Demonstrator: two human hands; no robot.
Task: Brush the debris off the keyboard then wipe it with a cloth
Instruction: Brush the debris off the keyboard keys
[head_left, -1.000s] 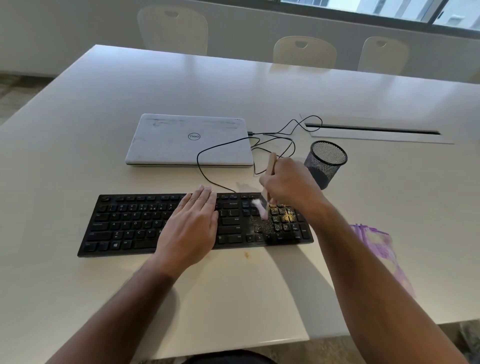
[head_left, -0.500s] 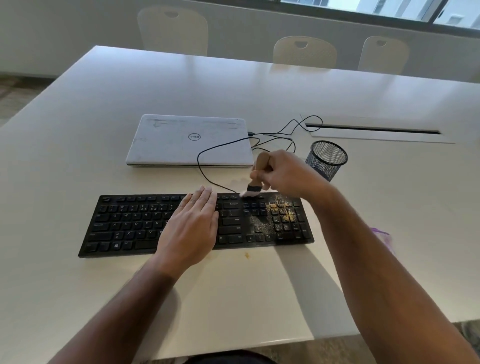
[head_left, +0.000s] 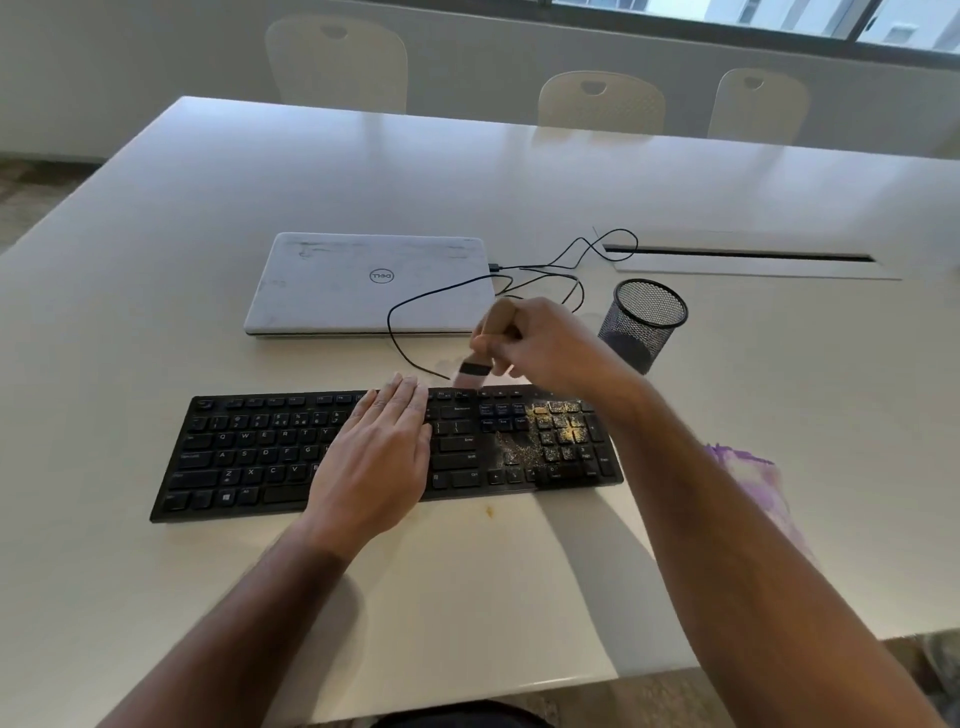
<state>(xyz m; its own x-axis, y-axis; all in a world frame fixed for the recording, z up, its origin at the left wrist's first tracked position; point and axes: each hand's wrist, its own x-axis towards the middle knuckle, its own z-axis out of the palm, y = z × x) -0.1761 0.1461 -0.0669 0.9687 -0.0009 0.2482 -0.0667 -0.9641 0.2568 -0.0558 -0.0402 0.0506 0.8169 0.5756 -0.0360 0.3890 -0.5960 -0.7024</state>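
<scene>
A black keyboard (head_left: 249, 452) lies across the white table (head_left: 467, 582). Yellowish debris (head_left: 558, 423) is scattered over its number pad at the right end. My left hand (head_left: 376, 454) rests flat on the middle keys, fingers straight. My right hand (head_left: 553, 345) grips a small brush (head_left: 480, 358) with a wooden handle, its bristles just above the keyboard's far edge, left of the debris. A purple and white cloth (head_left: 753, 473) lies on the table to the right, partly hidden by my right forearm.
A shut white laptop (head_left: 363, 283) sits behind the keyboard, with black cables (head_left: 524, 283) looping beside it. A black mesh cup (head_left: 644, 322) stands at the right, near my right hand. A cable slot (head_left: 743, 257) lies further back. Chairs line the far side.
My right hand has lifted the brush from the number pad and swung it up and to the left, to the keyboard's far edge. My left hand has stayed put.
</scene>
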